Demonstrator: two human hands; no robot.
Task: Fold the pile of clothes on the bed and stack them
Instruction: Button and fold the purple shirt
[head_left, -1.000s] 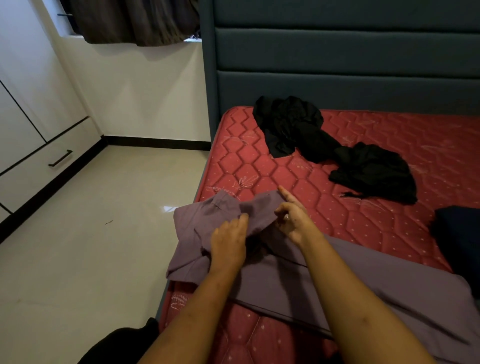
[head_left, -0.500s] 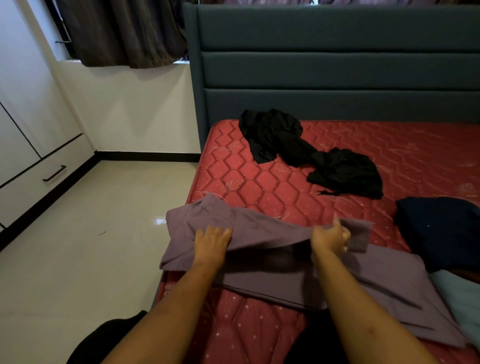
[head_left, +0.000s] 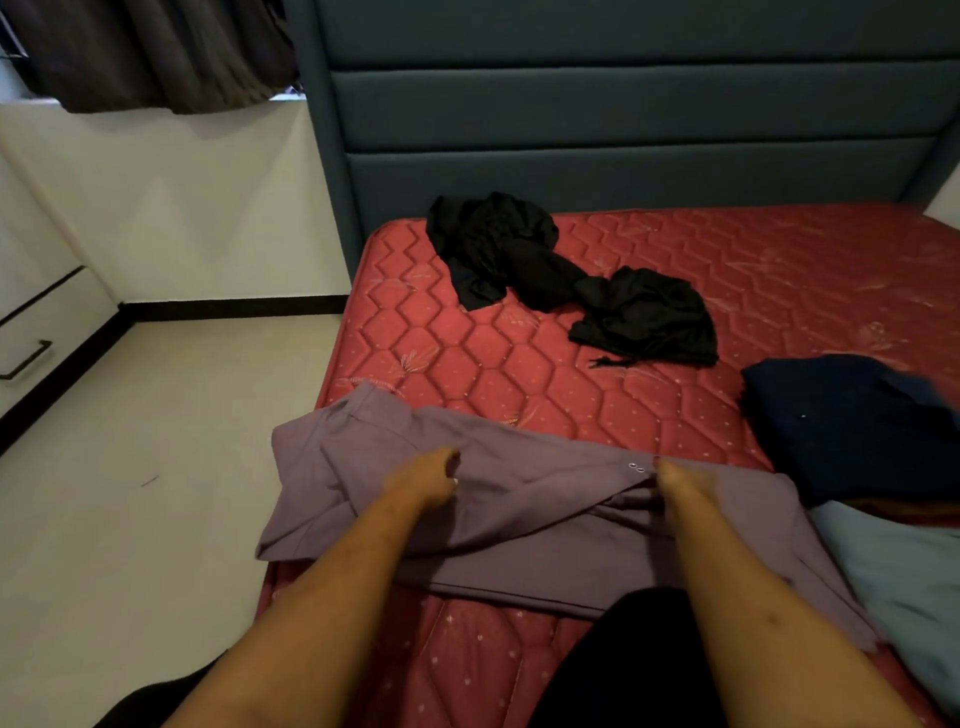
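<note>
A purple garment (head_left: 524, 519) lies across the near left corner of the red mattress (head_left: 467, 364), its left end hanging over the bed's edge. My left hand (head_left: 426, 480) rests on its upper layer with the fingers curled into the cloth. My right hand (head_left: 680, 486) grips a folded flap of the same garment by its edge, near two small snap buttons. A crumpled black garment (head_left: 561, 275) lies farther back. A folded dark navy piece (head_left: 852, 421) sits at the right, with a light blue cloth (head_left: 904, 587) in front of it.
The teal padded headboard (head_left: 623, 130) closes off the far end of the bed. Pale floor (head_left: 156, 467) lies to the left of the mattress, with white drawers (head_left: 36, 332) against the left wall and a dark curtain (head_left: 156, 52) above.
My right hand has carried the purple flap to the right, across the garment, and lowered it. My left hand stayed on the cloth's left part. The view shifted right, showing the navy and blue pieces.
</note>
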